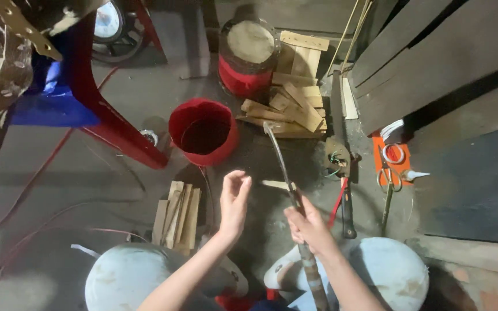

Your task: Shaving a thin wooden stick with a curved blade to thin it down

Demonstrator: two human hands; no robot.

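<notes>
Your right hand [306,226] grips the handle of a curved knife [279,158], blade pointing away toward the red bucket [204,132]. Your left hand [233,201] hangs open just beside it, fingers loosely curled, holding nothing. A stack of wood strips [177,216] lies on the floor left of that hand.

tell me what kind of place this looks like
Probably a small woodworking or craft workshop, worked on a bare floor. Cut wooden slats lie stacked, hand tools sit nearby, and the right hand grips a curved blade.
</notes>
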